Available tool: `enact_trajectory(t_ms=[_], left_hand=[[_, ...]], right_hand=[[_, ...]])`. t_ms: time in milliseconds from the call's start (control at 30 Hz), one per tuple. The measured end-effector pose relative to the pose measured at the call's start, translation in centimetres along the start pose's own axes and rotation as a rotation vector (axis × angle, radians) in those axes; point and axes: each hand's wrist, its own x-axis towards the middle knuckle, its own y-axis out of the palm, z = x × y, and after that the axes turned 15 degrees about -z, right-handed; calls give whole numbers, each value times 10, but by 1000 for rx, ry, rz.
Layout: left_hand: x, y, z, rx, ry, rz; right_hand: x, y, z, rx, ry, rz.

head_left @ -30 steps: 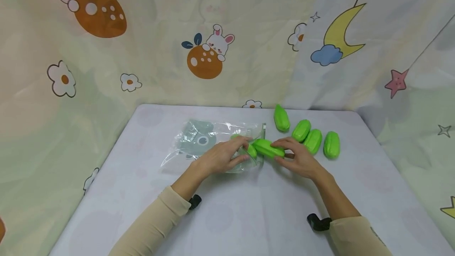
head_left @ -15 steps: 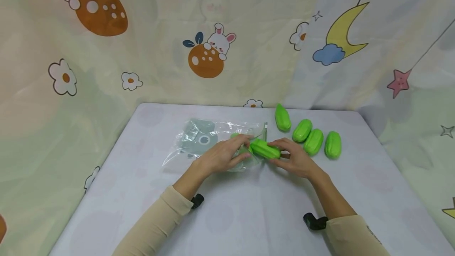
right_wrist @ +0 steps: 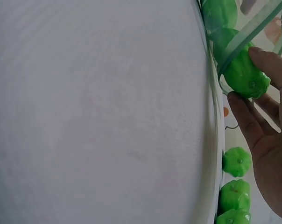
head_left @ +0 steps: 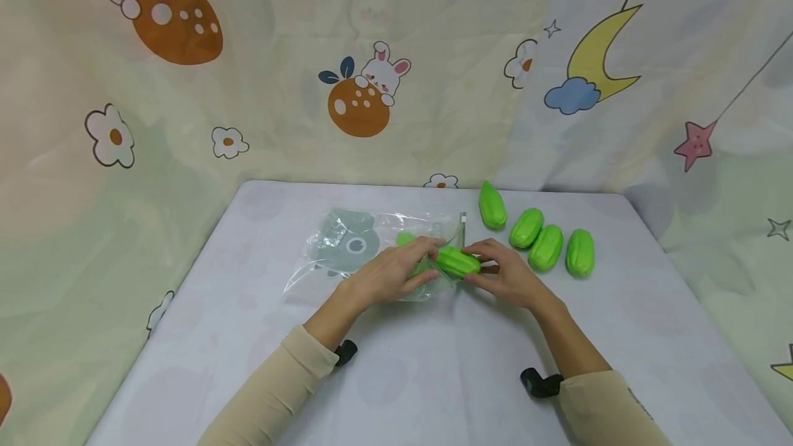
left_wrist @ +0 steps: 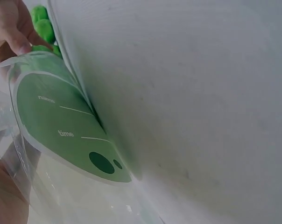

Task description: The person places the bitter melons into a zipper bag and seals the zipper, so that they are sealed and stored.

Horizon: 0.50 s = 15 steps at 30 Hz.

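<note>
A clear plastic bag point(head_left: 365, 246) with a grey-green label lies on the table, its mouth facing right. My left hand point(head_left: 430, 260) grips the bag's mouth edge and holds it apart. My right hand point(head_left: 472, 264) pinches a ridged green toy vegetable point(head_left: 457, 261) by its right end, and the toy's left end sits inside the mouth. Another green toy point(head_left: 405, 238) lies inside the bag. In the right wrist view my fingers point(right_wrist: 267, 60) hold the green toy point(right_wrist: 243, 74) under the bag's rim point(right_wrist: 246, 35). The left wrist view shows the bag's label point(left_wrist: 61, 130) close up.
Several more green toy vegetables point(head_left: 546, 246) lie in a row on the white table point(head_left: 434, 377), right of my hands; they also show in the right wrist view point(right_wrist: 236, 161). A printed cartoon curtain point(head_left: 372, 88) hangs behind the table. Black wrist mounts point(head_left: 540, 384) sit at both sleeves.
My right hand has slid the green toy leftwards, further into the bag's mouth. My left hand has stayed at the mouth, and the loose toys have not moved.
</note>
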Motion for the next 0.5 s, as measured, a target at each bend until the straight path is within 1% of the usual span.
enact_trajectory(t_ms=[300,500], left_hand=[[4,1,-1,-26,17,-19],[5,0,0,-33,10,-31]], right_hand=[[5,6,0,19,8,44],[8,9,2,24,9,39]])
